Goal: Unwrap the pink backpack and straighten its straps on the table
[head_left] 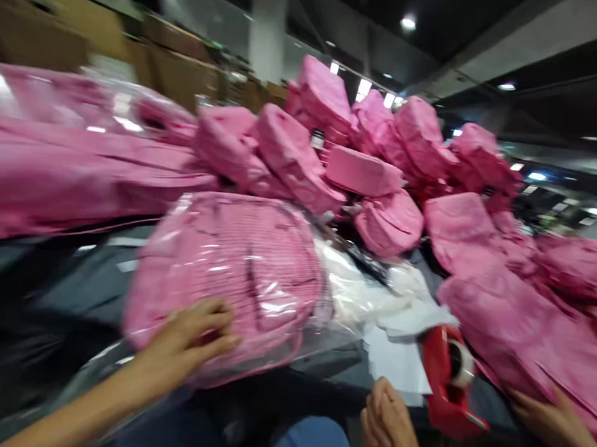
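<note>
- The left hand point(192, 341) lies flat on a bagged pink backpack point(225, 280), fingers slightly curled and pressed onto its clear plastic wrap at the near edge.
- That backpack sits on the dark bench point(75, 292), near the front edge and left of centre.
- The right hand point(390, 425) is low at the front edge, fingers pressed together in a loose fist; it holds nothing that can be seen.
- A red tape dispenser point(450, 385) stands just beside the right hand, to its right, on white sheets point(396, 362).
- Crumpled clear plastic point(365, 287) lies between the backpack and the dispenser.
- Another person's hand point(553, 413) rests at the bench's right corner, touching a pink bag point(523, 329).
- A heap of pink bags point(372, 147) fills the far side of the bench; a flat stack of wrapped pink ones point(71, 165) runs along the left edge.
- The whole view is blurred, so fine detail cannot be told.
</note>
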### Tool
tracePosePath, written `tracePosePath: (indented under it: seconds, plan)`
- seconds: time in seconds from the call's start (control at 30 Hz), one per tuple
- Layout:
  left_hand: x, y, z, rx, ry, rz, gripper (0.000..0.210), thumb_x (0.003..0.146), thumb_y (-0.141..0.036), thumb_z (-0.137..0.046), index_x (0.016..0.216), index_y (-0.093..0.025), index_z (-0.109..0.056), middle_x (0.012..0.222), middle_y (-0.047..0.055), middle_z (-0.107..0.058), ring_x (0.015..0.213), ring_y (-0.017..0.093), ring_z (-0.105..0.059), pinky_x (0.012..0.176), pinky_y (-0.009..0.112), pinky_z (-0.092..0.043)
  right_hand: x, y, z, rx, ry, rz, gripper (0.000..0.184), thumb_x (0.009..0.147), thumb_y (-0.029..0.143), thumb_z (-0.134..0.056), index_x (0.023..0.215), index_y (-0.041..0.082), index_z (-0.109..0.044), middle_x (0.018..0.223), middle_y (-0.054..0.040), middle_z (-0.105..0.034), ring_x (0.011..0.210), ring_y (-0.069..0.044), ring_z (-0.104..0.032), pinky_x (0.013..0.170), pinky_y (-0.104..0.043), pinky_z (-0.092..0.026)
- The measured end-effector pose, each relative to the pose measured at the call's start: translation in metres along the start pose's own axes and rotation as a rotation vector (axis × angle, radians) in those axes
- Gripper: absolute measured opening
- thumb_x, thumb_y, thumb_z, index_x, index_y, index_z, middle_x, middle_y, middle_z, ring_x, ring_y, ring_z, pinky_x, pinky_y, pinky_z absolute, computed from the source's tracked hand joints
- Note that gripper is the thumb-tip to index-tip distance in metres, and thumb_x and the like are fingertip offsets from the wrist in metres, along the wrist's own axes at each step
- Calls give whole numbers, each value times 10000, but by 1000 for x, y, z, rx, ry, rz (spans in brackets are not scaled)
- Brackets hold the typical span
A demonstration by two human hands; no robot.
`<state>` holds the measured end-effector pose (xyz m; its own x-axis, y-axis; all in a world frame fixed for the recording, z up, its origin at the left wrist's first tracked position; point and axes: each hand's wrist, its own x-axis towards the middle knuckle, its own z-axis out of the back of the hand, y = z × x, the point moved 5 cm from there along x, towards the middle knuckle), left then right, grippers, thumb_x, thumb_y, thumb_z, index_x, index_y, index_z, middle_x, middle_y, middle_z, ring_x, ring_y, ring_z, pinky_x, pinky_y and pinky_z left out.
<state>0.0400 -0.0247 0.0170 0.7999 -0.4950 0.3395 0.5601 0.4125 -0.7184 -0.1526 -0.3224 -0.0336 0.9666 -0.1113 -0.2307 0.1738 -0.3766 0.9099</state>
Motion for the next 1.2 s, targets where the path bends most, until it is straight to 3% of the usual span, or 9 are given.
tracePosePath:
  seconds: [0.23,0.43,0.6,0.77,0.9,0.97,1.03,1.1,1.2]
  plan:
    - [3,-13,5,48,88,249,237,785,-336,-650,663,-175,-525,861,1,-554,912,214,-524,874,380,-337,72,96,-99,-1008,572,495,460,982,563,-607,742,191,-480,641,53,-403,582,-90,-326,544,-228,-244]
    - [2,-18,5,22,101,263,256,795,-250,-705,662,-161,-505,874,-15,-552,911,196,-514,878,361,-310,116,96,-154,-1607,808,864,181,969,184,-640,823,193,-534,712,31,-608,628,-111,-512,585,-261,-235]
    - [0,-16,5,26,91,259,248,827,-218,-692,675,-161,-505,893,-10,-557,925,198,-518,876,361,-318,151,84,-158,-1835,688,766,193,904,295,-776,912,211,-602,751,9,-704,671,-158,-628,580,-272,-205]
    - [-2,-13,4,32,81,224,232,860,-273,-652,689,-171,-532,915,1,-566,910,202,-508,868,367,-334,180,107,-128,-1580,351,576,397,854,537,-777,815,220,-541,626,56,-580,567,-124,-493,573,-246,-271]
    - [-4,-10,3,24,80,215,238,855,-292,-633,683,-171,-522,903,4,-559,910,205,-513,870,372,-334,173,135,-103,-1321,119,652,565,826,772,-621,766,220,-515,589,44,-484,541,-125,-400,550,-269,-289]
    - [-3,-8,2,21,84,207,243,863,-302,-629,687,-174,-523,910,5,-566,915,206,-519,869,369,-342,156,135,-104,-1257,143,697,513,895,711,-576,763,217,-527,593,40,-474,537,-122,-387,543,-270,-296]
    - [-2,-8,2,35,91,203,252,872,-296,-640,684,-175,-523,911,2,-574,914,203,-527,867,365,-352,138,117,-118,-1316,341,683,380,950,551,-604,785,210,-564,650,28,-532,570,-118,-437,571,-261,-311]
    - [-1,-10,3,73,102,201,255,889,-277,-666,696,-172,-537,922,-1,-583,923,201,-540,876,367,-364,131,93,-133,-1480,468,580,270,886,419,-746,807,210,-596,706,30,-587,622,-119,-494,600,-260,-290]
    - [-7,-22,4,206,97,121,229,946,-296,-697,782,-177,-590,1021,15,-610,1007,223,-561,920,392,-388,143,73,-146,-1714,405,375,357,716,352,-929,828,219,-618,706,59,-602,661,-128,-525,610,-270,-218]
